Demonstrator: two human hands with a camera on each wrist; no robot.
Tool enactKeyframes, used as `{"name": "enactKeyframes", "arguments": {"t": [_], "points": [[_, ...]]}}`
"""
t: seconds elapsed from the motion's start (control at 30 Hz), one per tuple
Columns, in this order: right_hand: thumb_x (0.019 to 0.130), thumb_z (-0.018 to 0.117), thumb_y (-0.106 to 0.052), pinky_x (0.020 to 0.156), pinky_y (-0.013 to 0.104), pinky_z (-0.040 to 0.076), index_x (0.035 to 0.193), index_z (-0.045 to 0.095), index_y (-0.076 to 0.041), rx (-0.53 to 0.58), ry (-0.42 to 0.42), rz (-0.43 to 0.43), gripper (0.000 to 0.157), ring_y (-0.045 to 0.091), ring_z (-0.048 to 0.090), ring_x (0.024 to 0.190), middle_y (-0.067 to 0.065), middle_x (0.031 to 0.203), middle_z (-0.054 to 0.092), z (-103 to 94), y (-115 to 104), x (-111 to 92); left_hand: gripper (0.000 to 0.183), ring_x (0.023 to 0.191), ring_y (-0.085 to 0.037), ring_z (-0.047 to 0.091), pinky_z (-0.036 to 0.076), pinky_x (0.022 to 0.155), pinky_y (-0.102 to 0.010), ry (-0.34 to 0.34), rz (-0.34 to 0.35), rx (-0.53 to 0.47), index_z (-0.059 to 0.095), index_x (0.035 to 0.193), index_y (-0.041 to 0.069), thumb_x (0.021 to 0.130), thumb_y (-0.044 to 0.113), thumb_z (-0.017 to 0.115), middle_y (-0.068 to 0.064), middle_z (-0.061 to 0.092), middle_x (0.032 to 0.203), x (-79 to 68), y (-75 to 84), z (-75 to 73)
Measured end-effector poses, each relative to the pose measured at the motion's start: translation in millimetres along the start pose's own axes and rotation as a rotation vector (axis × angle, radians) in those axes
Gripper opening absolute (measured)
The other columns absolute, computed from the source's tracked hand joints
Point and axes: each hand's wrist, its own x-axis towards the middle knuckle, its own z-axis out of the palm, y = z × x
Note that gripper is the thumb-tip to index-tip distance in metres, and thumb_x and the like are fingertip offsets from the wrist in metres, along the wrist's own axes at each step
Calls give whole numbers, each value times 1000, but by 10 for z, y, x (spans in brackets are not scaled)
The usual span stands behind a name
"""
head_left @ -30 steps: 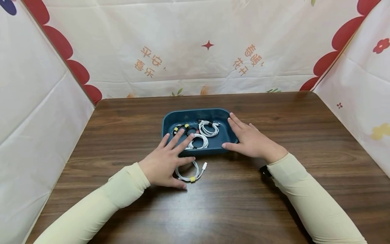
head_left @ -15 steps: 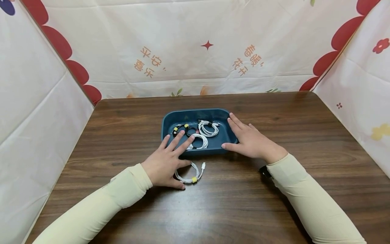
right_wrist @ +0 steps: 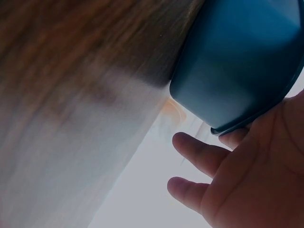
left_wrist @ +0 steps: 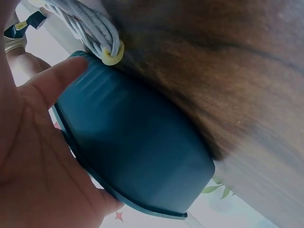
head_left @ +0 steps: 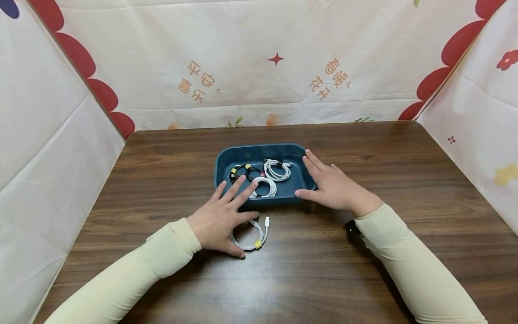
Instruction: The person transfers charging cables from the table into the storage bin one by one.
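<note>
A blue rectangular tray (head_left: 279,201) sits on the table with several coiled cables inside. My left hand (head_left: 218,223) lies with fingers spread at its front left corner, fingertips over the rim. Beneath that hand's index finger and thumb is a coiled white cable (head_left: 263,236) with a yellow tie, on the table in front of the tray; the hand hides part of the loop. In the left wrist view, one extended finger (left_wrist: 59,78) meets the tray's wall. My right hand (head_left: 333,184) rests, fingers extended, against the tray's right end, its thumb at the front rim.
Inside the tray are a white coil with a black tie (head_left: 277,171), another white coil (head_left: 267,188) and black cable with yellow ties (head_left: 247,167). Printed white cloth walls (head_left: 259,81) stand behind and beside the brown wooden table (head_left: 344,279).
The white cable coil in front of the tray has shifted slightly toward me and to the left. Both hands and the tray stay almost where they were.
</note>
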Motion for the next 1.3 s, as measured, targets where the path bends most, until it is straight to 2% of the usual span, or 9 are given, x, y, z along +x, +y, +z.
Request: {"name": "enactKeyframes", "arguments": {"t": [0.13,0.27,0.43,0.63,0.8,1.0,1.3], "points": [[90,45,-76,113,65,11,159,13,-4,2,-1,4,105,35,22,148,5,166,-3,-9,0,-4,83,149,-37,-16,6,113,-65,-24,-17,12,66,134,27,70,79,67,-11,-5,166,15,14,-10],[90,45,-76,113,66,12,159,12,-5,-3,2,7,105,36,22,148,5,166,-3,-17,4,-3,81,149,-37,-14,7,114,-65,-40,-25,37,69,128,28,66,80,70,-9,-6,166,34,21,-20],[89,43,-77,113,65,13,159,11,-5,-9,0,1,105,33,21,148,5,166,-4,-21,0,2,84,149,-38,-15,6,114,-64,-62,-40,50,69,129,29,62,80,73,-10,-4,166,43,29,-24],[90,43,-76,113,65,12,159,11,-4,-10,-11,-2,105,32,19,149,6,166,-5,-27,-10,-1,76,149,-37,-16,6,114,-64,-74,-55,42,73,117,28,61,79,75,-10,-2,166,42,39,-29],[90,43,-76,114,64,13,159,11,-4,-10,-5,-3,105,31,19,149,6,166,-4,-14,-7,1,72,149,-37,-15,7,114,-64,-76,-52,36,73,113,28,60,77,77,-11,1,166,31,39,-28],[90,44,-76,113,65,13,159,12,-4,-10,-4,-2,105,34,21,148,6,166,-4,-2,-1,-1,70,149,-37,-13,6,114,-65,-75,-39,10,71,115,28,61,72,80,-11,3,166,22,31,-32],[90,43,-76,113,64,15,159,12,-4,-4,1,-5,105,31,21,148,5,166,-4,5,6,-1,70,149,-32,-17,4,114,-63,-61,-23,-45,67,118,28,62,68,81,-8,3,166,4,17,-41]]}}
